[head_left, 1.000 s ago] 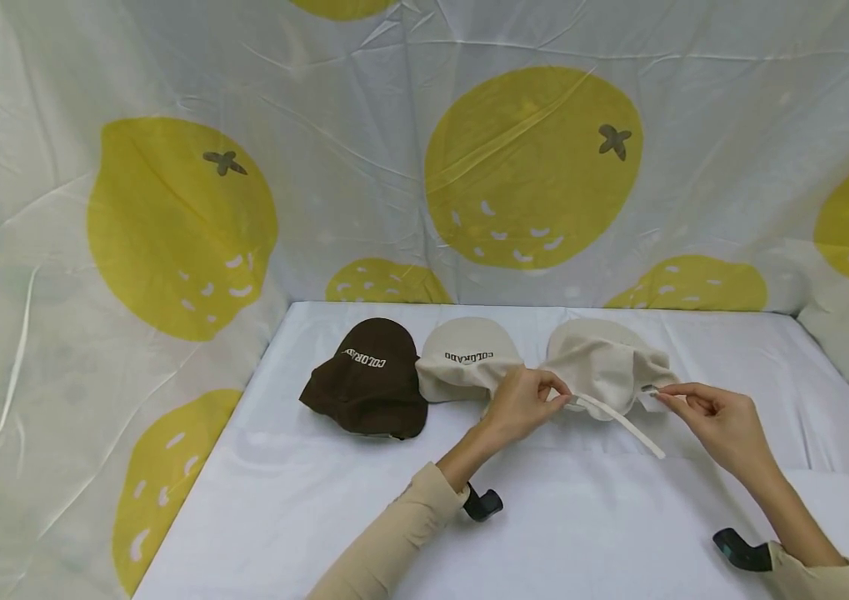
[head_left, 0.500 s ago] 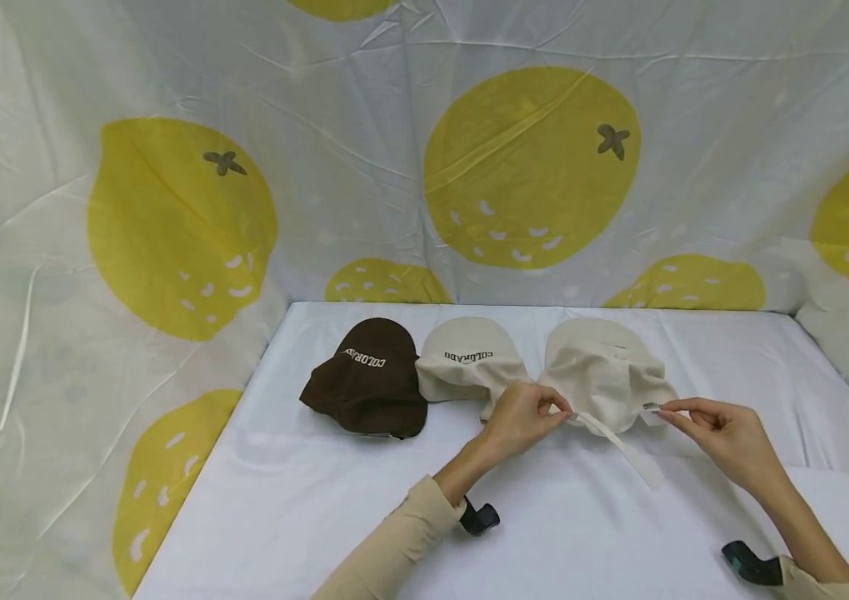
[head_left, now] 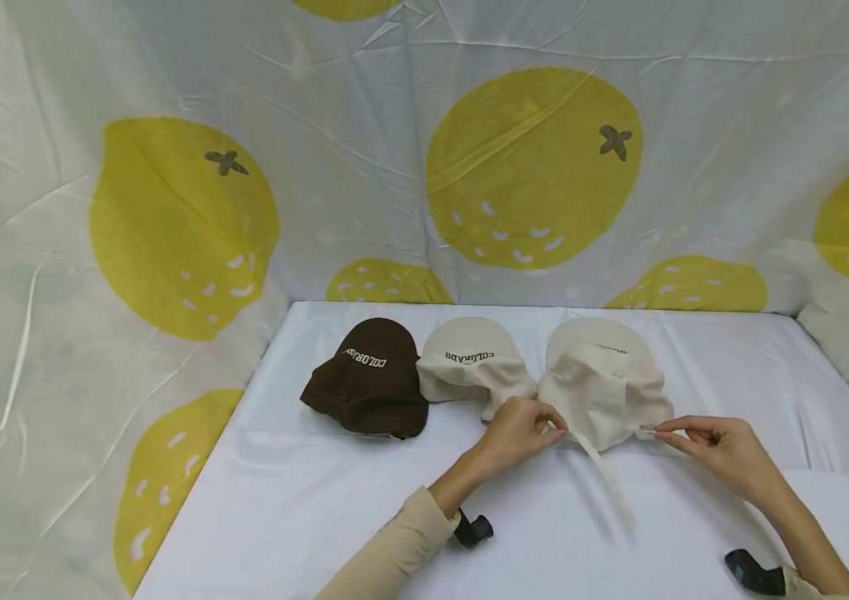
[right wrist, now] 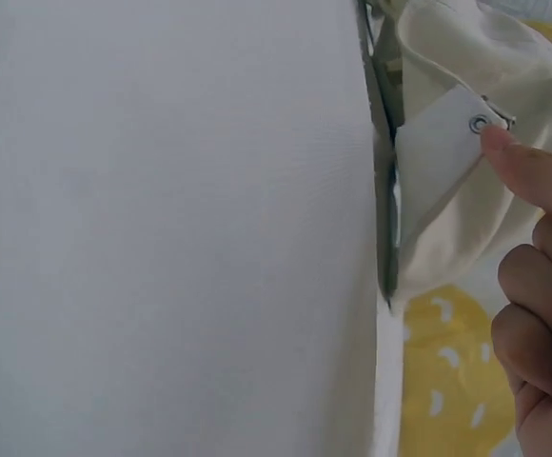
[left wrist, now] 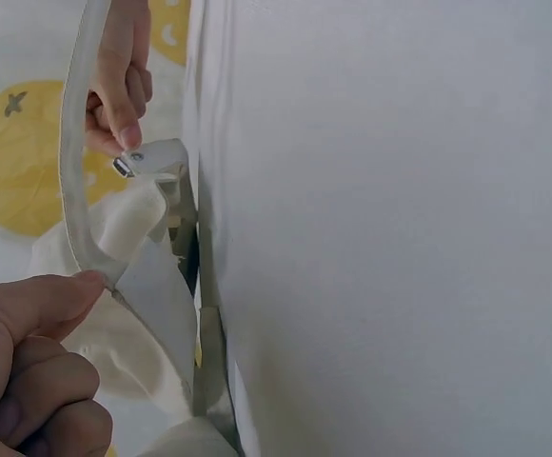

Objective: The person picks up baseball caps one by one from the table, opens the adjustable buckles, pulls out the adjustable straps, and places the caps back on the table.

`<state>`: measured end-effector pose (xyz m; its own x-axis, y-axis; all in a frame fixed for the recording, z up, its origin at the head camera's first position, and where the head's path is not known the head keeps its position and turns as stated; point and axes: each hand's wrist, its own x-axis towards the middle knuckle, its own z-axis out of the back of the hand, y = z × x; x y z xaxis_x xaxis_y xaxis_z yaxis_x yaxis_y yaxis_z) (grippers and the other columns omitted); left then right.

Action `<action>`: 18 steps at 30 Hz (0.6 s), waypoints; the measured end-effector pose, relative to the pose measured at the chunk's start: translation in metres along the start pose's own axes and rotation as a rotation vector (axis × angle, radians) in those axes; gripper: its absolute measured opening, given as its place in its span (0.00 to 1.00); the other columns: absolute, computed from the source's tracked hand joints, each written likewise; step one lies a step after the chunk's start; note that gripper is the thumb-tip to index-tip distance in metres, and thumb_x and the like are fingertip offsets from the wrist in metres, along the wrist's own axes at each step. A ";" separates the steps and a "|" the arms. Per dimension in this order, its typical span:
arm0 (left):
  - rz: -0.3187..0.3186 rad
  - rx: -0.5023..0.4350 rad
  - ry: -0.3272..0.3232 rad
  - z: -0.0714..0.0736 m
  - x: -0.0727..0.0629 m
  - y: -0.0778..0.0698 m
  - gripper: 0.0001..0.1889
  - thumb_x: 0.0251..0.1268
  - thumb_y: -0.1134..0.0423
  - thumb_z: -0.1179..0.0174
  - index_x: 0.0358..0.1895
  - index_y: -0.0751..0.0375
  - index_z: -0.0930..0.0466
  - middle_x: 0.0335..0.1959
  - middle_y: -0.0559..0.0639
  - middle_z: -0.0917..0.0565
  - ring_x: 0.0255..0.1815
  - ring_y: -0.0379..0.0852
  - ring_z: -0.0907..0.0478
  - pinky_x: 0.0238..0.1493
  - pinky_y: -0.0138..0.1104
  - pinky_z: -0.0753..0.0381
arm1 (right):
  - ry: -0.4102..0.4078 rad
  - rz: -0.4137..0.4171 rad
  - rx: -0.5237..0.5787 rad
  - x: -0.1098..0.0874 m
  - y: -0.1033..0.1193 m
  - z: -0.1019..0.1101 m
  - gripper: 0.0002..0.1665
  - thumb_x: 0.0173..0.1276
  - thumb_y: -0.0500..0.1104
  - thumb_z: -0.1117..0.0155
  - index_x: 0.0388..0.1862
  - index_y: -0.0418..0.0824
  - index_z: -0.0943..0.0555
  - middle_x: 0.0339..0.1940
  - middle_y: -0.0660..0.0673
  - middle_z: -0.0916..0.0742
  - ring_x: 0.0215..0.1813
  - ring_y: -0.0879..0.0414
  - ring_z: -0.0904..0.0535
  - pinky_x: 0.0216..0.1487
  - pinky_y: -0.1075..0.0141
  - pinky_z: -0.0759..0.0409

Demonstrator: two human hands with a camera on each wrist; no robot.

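A cream cap (head_left: 604,396) lies at the right end of the row, its back toward me. My left hand (head_left: 517,433) pinches the base of its long back strap (head_left: 606,477), whose free end hangs toward the table front. On the cap's other side, my right hand (head_left: 724,454) pinches the short tab with a small metal buckle (left wrist: 122,168). In the right wrist view a metal eyelet (right wrist: 481,124) shows beside the right thumb tip. Strap and buckle are apart. The fingers behind each thumb are partly hidden.
Left of this cap sit a second cream cap (head_left: 469,350) and a dark brown cap (head_left: 375,375), both lettered COLORADO. White cloth covers the table (head_left: 544,542). A lemon-print curtain (head_left: 364,167) hangs behind. Black wrist devices (head_left: 754,572) show at both sleeves.
Both hands have moved down toward the table front, drawing the cap's back edge with them. The strap's free end has swung down and left. Both grips stay the same.
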<state>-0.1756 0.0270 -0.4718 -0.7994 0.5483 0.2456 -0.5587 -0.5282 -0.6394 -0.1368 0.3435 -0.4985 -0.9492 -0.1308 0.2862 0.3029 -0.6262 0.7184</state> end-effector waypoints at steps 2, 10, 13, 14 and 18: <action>-0.011 0.026 0.011 -0.001 -0.002 0.001 0.03 0.65 0.64 0.28 0.35 0.58 0.08 0.14 0.38 0.35 0.20 0.27 0.43 0.25 0.17 0.42 | 0.003 0.014 0.000 -0.001 -0.001 -0.001 0.07 0.60 0.34 0.22 0.36 0.45 0.08 0.11 0.47 0.38 0.18 0.71 0.47 0.17 0.68 0.43; -0.007 0.132 0.070 -0.004 -0.008 0.002 0.02 0.64 0.62 0.27 0.35 0.54 0.06 0.14 0.37 0.35 0.18 0.26 0.45 0.24 0.17 0.47 | 0.076 0.023 -0.018 -0.004 -0.002 -0.004 0.09 0.59 0.31 0.22 0.34 0.45 0.09 0.11 0.48 0.39 0.20 0.73 0.48 0.17 0.69 0.43; -0.007 0.145 0.085 -0.003 -0.009 0.002 0.02 0.63 0.63 0.27 0.35 0.53 0.06 0.13 0.37 0.35 0.18 0.26 0.45 0.23 0.17 0.48 | 0.123 0.015 -0.041 -0.004 -0.001 -0.003 0.08 0.59 0.32 0.22 0.33 0.45 0.09 0.12 0.50 0.39 0.21 0.73 0.47 0.18 0.69 0.42; -0.006 0.144 0.090 -0.003 -0.009 0.003 0.02 0.63 0.64 0.27 0.35 0.53 0.06 0.14 0.37 0.35 0.19 0.26 0.45 0.23 0.18 0.48 | 0.136 0.008 -0.048 -0.004 -0.001 -0.003 0.08 0.59 0.33 0.22 0.33 0.46 0.09 0.12 0.50 0.39 0.21 0.73 0.47 0.19 0.69 0.41; 0.004 0.130 0.105 0.000 -0.012 0.005 0.02 0.64 0.63 0.27 0.35 0.53 0.06 0.15 0.37 0.34 0.20 0.26 0.43 0.23 0.18 0.46 | 0.178 0.002 -0.072 -0.006 -0.001 -0.002 0.07 0.60 0.34 0.22 0.33 0.47 0.09 0.13 0.53 0.39 0.21 0.72 0.48 0.19 0.70 0.40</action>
<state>-0.1688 0.0177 -0.4774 -0.7778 0.6075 0.1611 -0.5849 -0.6060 -0.5391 -0.1314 0.3434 -0.5022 -0.9506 -0.2620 0.1667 0.3043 -0.6783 0.6688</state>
